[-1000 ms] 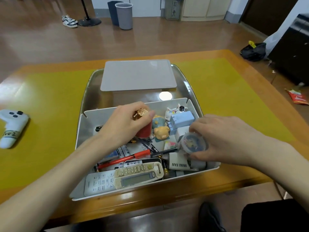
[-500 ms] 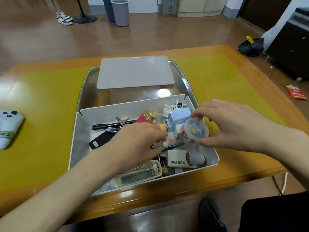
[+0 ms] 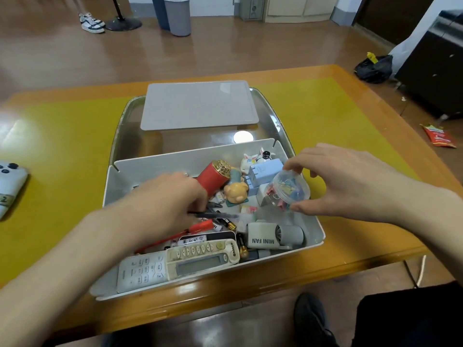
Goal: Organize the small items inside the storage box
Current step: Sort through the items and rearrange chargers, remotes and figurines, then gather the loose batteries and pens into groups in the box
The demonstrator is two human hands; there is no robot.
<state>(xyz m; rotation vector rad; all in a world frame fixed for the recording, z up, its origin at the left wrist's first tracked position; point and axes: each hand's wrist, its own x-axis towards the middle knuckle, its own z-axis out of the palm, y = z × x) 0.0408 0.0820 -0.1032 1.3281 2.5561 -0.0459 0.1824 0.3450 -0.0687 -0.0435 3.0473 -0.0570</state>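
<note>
While right hand (image 3: 350,181) pinches clip tub (image 3: 290,190) over box rim (image 3: 312,216)

1. Even, bright indoor light from overhead; colours are clear.
2. Round white glare spot on the metal tray (image 3: 242,137) at 12 o'clock of the storage box (image 3: 316,227).
3. Broad sheen on the table (image 3: 60,156) at 9 o'clock and on the floor (image 3: 62,53) at 11 o'clock.
4. Left hand (image 3: 165,201) is motion-blurred, its fingers smeared; right hand (image 3: 350,181) is sharp.
5. Soft, short shadows under the forearms.
6. Wide-angle bowing: table edges curve toward the frame borders.
</note>
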